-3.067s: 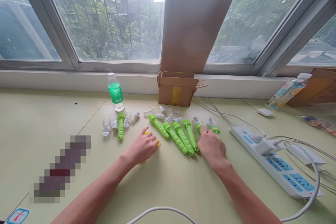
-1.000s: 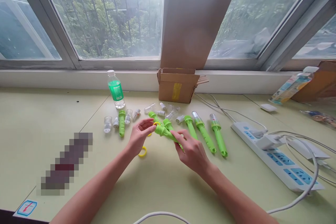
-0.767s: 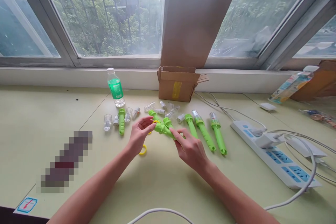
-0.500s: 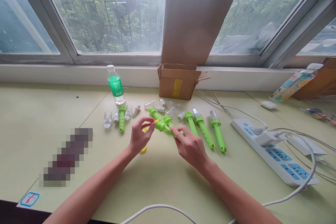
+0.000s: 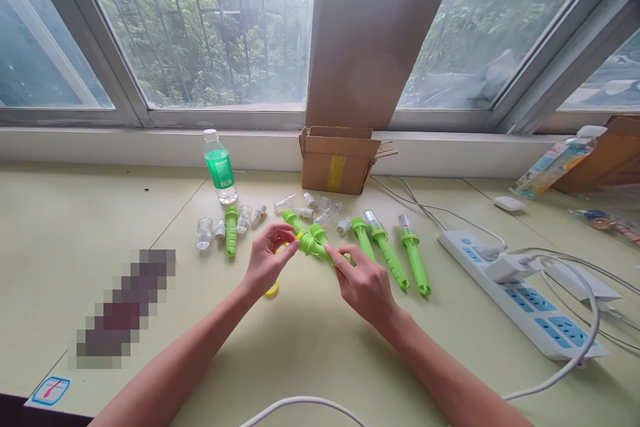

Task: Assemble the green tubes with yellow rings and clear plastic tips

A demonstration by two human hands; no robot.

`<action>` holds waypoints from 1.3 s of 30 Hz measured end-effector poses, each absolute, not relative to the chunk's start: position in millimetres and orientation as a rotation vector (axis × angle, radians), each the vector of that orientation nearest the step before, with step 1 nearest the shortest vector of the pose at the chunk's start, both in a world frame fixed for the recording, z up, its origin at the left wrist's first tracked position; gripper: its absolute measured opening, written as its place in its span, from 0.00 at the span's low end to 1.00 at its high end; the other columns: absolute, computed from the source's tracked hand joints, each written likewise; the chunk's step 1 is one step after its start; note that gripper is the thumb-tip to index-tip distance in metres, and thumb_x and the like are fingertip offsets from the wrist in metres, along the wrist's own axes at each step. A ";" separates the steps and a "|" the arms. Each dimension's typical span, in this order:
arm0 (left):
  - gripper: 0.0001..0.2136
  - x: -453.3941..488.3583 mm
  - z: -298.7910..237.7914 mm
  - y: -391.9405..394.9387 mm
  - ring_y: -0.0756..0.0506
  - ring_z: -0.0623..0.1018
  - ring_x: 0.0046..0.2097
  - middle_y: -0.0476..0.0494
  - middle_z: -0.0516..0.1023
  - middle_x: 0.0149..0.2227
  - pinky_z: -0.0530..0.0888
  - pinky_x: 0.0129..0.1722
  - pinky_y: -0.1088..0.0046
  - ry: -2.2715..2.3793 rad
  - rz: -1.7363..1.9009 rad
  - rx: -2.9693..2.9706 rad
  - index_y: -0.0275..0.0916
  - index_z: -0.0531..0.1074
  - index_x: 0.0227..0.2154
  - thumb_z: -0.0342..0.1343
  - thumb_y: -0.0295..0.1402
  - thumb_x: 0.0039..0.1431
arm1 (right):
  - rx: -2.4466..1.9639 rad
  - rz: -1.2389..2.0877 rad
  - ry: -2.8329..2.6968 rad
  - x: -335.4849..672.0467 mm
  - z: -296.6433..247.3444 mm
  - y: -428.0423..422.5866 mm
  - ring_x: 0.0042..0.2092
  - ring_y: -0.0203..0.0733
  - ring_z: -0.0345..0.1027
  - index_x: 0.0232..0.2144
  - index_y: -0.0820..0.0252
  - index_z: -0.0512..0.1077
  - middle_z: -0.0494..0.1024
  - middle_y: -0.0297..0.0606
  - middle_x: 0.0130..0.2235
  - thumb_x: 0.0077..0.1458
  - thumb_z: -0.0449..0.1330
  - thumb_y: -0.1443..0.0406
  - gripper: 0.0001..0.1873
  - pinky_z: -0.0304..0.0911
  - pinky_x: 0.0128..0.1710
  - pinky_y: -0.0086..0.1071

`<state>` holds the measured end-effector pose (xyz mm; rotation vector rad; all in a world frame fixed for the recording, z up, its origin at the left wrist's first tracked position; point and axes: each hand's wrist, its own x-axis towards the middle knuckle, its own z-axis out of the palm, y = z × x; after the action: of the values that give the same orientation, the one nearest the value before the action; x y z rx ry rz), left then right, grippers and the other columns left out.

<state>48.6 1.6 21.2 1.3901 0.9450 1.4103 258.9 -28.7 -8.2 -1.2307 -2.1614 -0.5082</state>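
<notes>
Green handle (image 5: 315, 247): centre of frame, tilted; probably light, stiff, best gripped along the shaft.
Right hand (image 5: 365, 277): closed on the shaft.
Left hand (image 5: 269, 257): pinching a yellow ring (image 5: 299, 236) at the threaded end; seating unclear.

Pale yellowish table (image 5: 320, 360) sits right below some grey-framed windows (image 5: 280, 60). Daylight's coming in, tons of trees (image 5: 185, 47) outside.
</notes>
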 end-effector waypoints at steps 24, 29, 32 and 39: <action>0.13 41.0 18.0 12.5 0.46 0.78 0.36 0.41 0.80 0.34 0.73 0.32 0.73 1.026 1.225 1.220 0.36 0.76 0.32 0.67 0.37 0.43 | -1.214 -0.544 -2.149 259.6 -8.4 -28.4 0.33 0.38 0.69 0.53 0.57 0.69 0.75 0.41 0.37 0.56 0.51 0.76 0.24 0.57 0.25 0.26; 0.14 39.1 18.4 12.0 0.46 0.78 0.38 0.40 0.80 0.38 0.74 0.35 0.72 1.013 1.156 1.308 0.37 0.77 0.36 0.66 0.37 0.46 | -1.207 -0.558 -2.157 260.7 -7.4 -28.2 0.33 0.38 0.68 0.53 0.55 0.70 0.75 0.40 0.37 0.55 0.51 0.76 0.25 0.56 0.25 0.26; 0.13 39.3 17.7 10.6 0.46 0.77 0.40 0.42 0.78 0.38 0.74 0.37 0.72 0.977 1.150 1.393 0.38 0.76 0.36 0.65 0.36 0.48 | -1.188 -0.562 -2.166 261.0 -6.4 -28.1 0.34 0.38 0.68 0.51 0.54 0.71 0.75 0.40 0.36 0.54 0.52 0.77 0.25 0.57 0.26 0.26; 0.11 41.1 13.2 10.3 0.45 0.77 0.41 0.43 0.76 0.40 0.75 0.41 0.67 0.947 1.170 1.468 0.38 0.73 0.37 0.62 0.37 0.51 | -1.186 -0.528 -2.151 259.4 -7.4 -27.9 0.35 0.37 0.69 0.50 0.55 0.72 0.75 0.40 0.37 0.55 0.52 0.77 0.23 0.57 0.27 0.26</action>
<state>41.1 10.3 13.2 1.4685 0.9465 1.1704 259.4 -27.9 -7.4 -1.1864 -2.1509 -0.5282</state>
